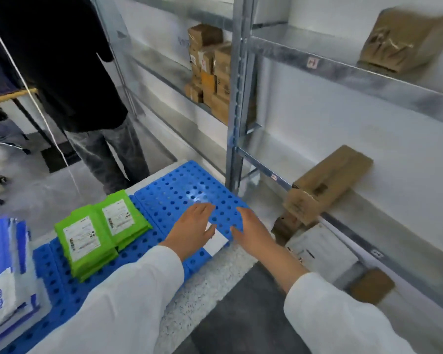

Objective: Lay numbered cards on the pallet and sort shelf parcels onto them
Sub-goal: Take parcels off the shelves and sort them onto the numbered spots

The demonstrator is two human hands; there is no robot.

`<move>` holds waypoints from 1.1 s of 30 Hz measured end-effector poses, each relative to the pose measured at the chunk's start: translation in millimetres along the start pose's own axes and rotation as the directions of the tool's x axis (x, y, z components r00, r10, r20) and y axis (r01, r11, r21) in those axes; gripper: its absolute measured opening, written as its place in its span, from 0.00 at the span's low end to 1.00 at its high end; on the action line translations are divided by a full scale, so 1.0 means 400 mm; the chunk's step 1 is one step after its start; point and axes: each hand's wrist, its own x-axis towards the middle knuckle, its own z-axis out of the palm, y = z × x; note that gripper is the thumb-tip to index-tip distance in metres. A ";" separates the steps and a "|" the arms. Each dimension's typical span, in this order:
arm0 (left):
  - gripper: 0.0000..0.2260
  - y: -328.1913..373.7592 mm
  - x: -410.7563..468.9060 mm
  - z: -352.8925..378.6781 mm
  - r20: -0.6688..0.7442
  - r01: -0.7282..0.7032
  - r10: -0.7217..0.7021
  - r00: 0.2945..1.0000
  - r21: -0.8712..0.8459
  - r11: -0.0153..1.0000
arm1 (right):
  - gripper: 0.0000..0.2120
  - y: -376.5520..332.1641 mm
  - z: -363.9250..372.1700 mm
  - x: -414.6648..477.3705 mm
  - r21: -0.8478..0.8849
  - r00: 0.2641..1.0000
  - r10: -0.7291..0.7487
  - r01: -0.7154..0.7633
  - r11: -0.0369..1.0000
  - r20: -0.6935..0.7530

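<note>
At the lower left edge of the frame a stack of blue-and-white mailers (3, 284) sits on the blue pallet (164, 190), and just right of it two piles of green parcels (100, 233) lie side by side on the perforated deck. I judge those groups already sorted, though I cannot see any numbered card under them.

In the lower middle, my left hand (192, 228) lies flat with fingers loosely spread, palm down on the left part of a white card (216, 241) near the pallet's front right corner. My right hand (251, 229) is just beside it, fingers open and relaxed, hovering at the card's right end; I cannot tell whether it touches. The card's number is hidden. I take this as laying a card, with nothing on it yet.

Further right, much is left: brown boxes (327, 183) rest on the lower shelf at mid right, a white flat parcel (320, 247) and another small brown one (371, 284) lie beneath, a cluster of cartons (210, 70) stands on the middle shelf at upper centre, and one wrapped box (404, 38) sits at the upper right. A bystander (69, 72) stands at upper left.
</note>
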 end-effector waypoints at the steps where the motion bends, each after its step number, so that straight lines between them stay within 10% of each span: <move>1: 0.24 0.031 0.000 0.015 0.021 -0.012 0.012 1.000 -0.007 1.000 | 0.29 0.030 -0.007 -0.024 0.007 1.000 0.020 -0.020 1.000 -0.002; 20: 0.24 0.413 0.072 0.345 0.267 -0.396 0.379 0.886 0.010 0.918 | 0.26 0.449 -0.052 -0.316 0.024 0.911 0.398 -0.398 0.917 -0.107; 33: 0.22 0.414 0.176 0.639 0.342 -0.064 0.061 0.938 -0.004 0.998 | 0.26 0.644 0.115 -0.214 -0.113 0.907 0.420 -0.414 0.903 0.030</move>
